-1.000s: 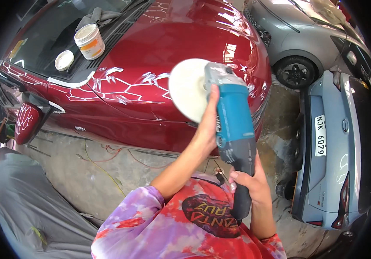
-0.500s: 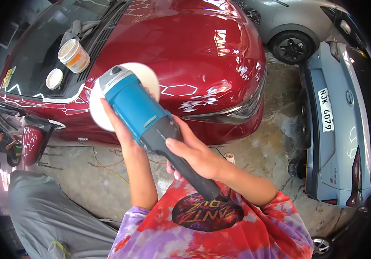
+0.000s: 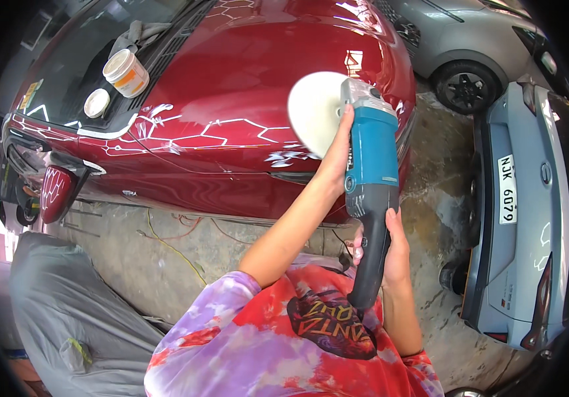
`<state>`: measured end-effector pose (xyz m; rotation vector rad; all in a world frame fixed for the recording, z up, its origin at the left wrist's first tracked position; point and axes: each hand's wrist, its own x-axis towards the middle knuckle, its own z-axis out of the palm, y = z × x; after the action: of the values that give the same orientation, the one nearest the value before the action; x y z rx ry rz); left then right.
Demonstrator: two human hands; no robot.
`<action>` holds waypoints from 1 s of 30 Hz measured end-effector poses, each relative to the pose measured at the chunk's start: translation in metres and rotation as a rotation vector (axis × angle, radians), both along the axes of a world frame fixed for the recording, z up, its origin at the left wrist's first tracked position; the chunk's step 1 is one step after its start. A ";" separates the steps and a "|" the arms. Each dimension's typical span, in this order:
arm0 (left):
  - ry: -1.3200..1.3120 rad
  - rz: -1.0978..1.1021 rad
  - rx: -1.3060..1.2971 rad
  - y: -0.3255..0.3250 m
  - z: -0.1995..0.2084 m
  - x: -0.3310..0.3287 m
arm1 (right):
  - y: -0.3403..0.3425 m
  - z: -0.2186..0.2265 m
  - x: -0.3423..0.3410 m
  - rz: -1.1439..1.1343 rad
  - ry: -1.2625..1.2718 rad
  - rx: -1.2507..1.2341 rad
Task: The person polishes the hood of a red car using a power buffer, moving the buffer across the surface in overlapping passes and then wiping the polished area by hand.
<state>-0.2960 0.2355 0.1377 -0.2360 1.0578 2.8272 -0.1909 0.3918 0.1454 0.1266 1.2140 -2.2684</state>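
A blue and black power polisher (image 3: 373, 149) with a round white pad (image 3: 312, 118) is held between both my hands over the front of a glossy red car's hood (image 3: 244, 73). My left hand (image 3: 338, 155) wraps the tool's blue front end, close to the pad. Around the black rear handle closes my right hand (image 3: 395, 251), its thumb on the near side and fingertips showing on the other. The pad seems to lie against the red paint near the headlight, its edge blurred. The tool's handle end points back at my shirt.
A white and orange tub (image 3: 127, 74) and its round lid (image 3: 96, 103) sit at the windshield base beside a grey cloth (image 3: 140, 34). A yellow cord (image 3: 165, 243) crosses the concrete floor. On the right stand a light blue car (image 3: 516, 264) and a silver car (image 3: 456, 46); a grey cover (image 3: 79, 298) drapes something lower left.
The polisher has swept right across the hood, from near the windshield side to the front by the headlight, and its body has turned more upright. Both hands have kept hold of it.
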 end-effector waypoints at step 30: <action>-0.132 0.437 -0.209 0.010 -0.042 0.095 | 0.054 -0.036 0.014 0.484 0.490 0.156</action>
<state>-0.2011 0.2453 0.0955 -0.7465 1.4210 3.0036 -0.1771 0.4458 0.1096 -0.6337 1.4695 -1.8240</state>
